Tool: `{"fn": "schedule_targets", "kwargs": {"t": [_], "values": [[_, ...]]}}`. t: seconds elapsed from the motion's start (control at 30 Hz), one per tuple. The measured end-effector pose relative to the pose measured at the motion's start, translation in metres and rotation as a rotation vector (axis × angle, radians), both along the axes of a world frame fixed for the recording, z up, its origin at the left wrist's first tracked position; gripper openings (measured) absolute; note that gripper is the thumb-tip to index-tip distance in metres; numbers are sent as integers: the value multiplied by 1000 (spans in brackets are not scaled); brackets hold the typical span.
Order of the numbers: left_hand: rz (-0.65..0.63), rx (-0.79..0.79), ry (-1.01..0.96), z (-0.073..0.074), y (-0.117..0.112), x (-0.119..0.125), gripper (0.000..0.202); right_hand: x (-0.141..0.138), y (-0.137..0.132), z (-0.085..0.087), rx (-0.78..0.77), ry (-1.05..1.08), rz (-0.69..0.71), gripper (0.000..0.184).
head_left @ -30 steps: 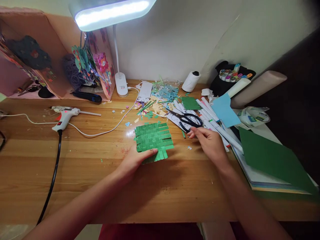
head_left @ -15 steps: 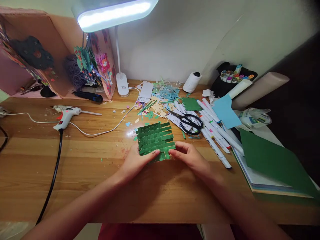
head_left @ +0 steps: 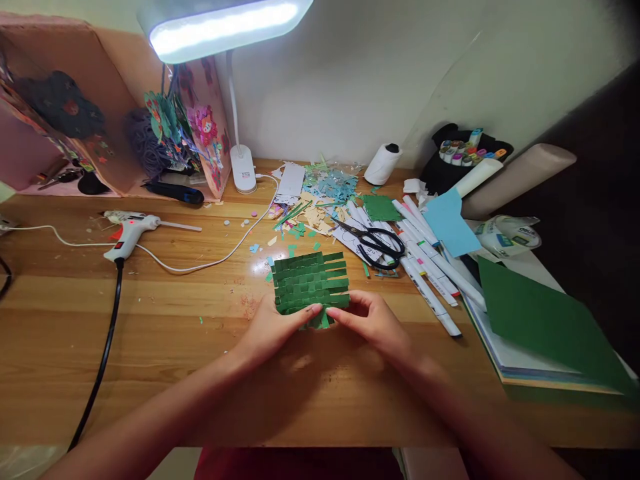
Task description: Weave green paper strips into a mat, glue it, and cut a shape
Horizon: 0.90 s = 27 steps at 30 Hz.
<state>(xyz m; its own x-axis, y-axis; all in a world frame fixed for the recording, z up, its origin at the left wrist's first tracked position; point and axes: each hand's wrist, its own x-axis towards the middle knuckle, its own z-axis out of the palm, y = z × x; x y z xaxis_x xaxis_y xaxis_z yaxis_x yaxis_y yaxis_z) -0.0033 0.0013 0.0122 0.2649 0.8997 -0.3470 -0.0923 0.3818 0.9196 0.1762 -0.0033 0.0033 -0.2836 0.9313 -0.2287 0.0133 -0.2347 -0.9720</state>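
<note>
A mat woven from green paper strips [head_left: 310, 280] lies on the wooden desk [head_left: 165, 333] in front of me. My left hand [head_left: 277, 327] presses on the mat's near left edge, fingers closed on it. My right hand [head_left: 373, 321] pinches the loose strip ends at the mat's near right edge. The two hands nearly meet at the mat's near side.
Black scissors [head_left: 377, 240] and several white markers [head_left: 430, 267] lie right of the mat. Green card [head_left: 545, 320] tops a paper stack at right. A glue gun [head_left: 130, 233] and its cable lie at left. Paper scraps [head_left: 315, 207], a desk lamp [head_left: 243, 167] and a thread spool [head_left: 383, 162] stand behind.
My right hand came away from the scissors to the mat's near right edge. The mat has shifted slightly away from me, with both hands now gripping it.
</note>
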Motion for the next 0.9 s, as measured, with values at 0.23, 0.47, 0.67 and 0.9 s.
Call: {"fn": "schedule_targets", "kwargs": {"t": [0.23, 0.47, 0.67, 0.9], "values": [[-1, 22, 28, -2, 2, 0, 40, -3, 0, 3, -4, 6, -7, 19], [-41, 120, 47, -2, 1, 1, 34, -5, -1, 2, 55, -106, -70, 22], [71, 143, 64, 3, 3, 3, 47, 6, -5, 6, 568, -420, -301, 5], [-161, 62, -202, 11, -6, -1, 63, 12, -11, 7, 1209, -719, -255, 16]]}}
